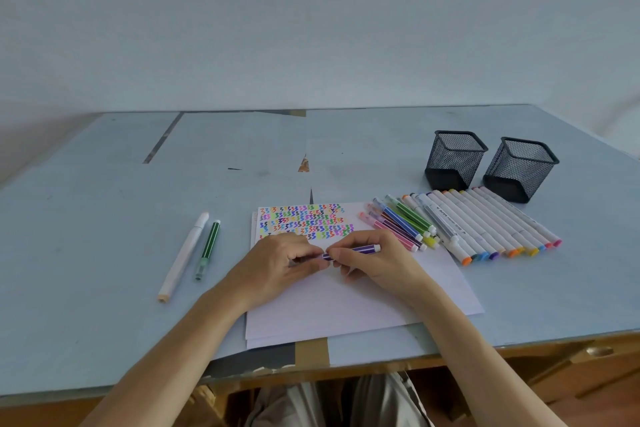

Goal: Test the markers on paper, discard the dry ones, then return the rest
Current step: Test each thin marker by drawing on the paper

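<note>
Both hands meet over the middle of the white paper [346,295], sharing one purple striped marker [360,249] that lies level just above the sheet. The right hand [370,258] pinches its barrel between curled fingers and thumb, the white end pointing toward 3 o'clock; the left hand [284,262] curls its fingers round the marker's other end, which is hidden under them, so whether a cap is on there cannot be told. The top of the paper carries rows of coloured squiggles [304,222]. At 2 o'clock from the hands, a row of thin striped markers [398,224] overlaps the sheet's right edge, and just beside it lies a row of thick white markers [491,224] with coloured ends. Beyond these, at 1 o'clock, two black mesh pen cups stand upright side by side: the left cup [453,159] and the right cup [519,168], with no markers visible through the mesh. At 9 o'clock, well apart from the paper, a white marker [183,256] and a green striped marker [207,250] lie on the blue-grey table [104,218].
</note>
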